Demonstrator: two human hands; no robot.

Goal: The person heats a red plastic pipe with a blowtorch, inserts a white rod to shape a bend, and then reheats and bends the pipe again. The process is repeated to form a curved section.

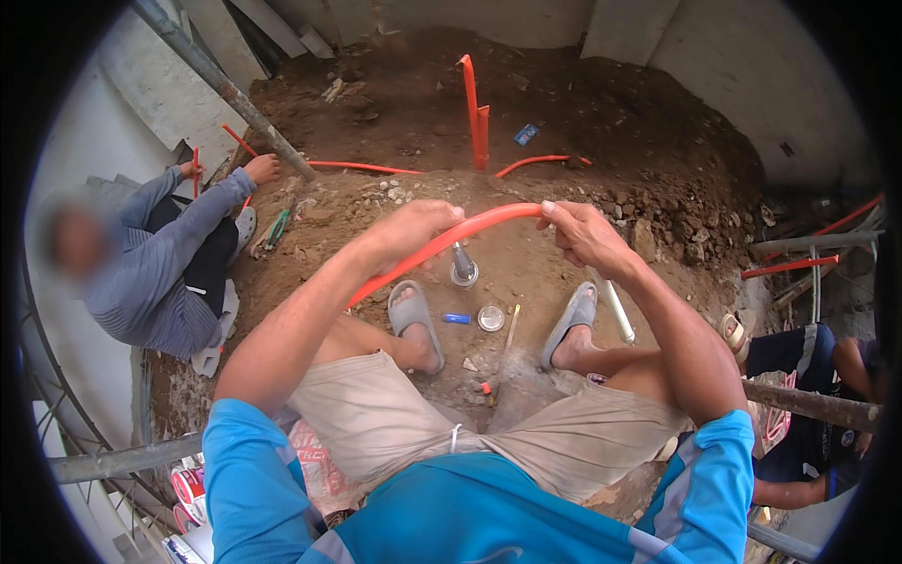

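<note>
An orange plastic pipe (498,216) is bent in a shallow arc in front of me, held in both hands. My left hand (418,233) is closed round it, and the pipe's lower end runs down past my left forearm. At the pipe's upper right end, my right hand (584,233) grips with thumb and fingers. Below the pipe, between my feet, stand a small round tin (463,273) with a dark object over it and a round metal lid (490,318). Beside the lid lies a blue lighter-like object (458,319).
A white tube (615,310) lies by my right foot. Upright orange pipes (476,122) rise from the soil ahead. At left, a person (178,254) sits holding orange pipe, near green-handled pliers (277,229). A metal pole (225,89) slants behind; another person (808,376) is at right.
</note>
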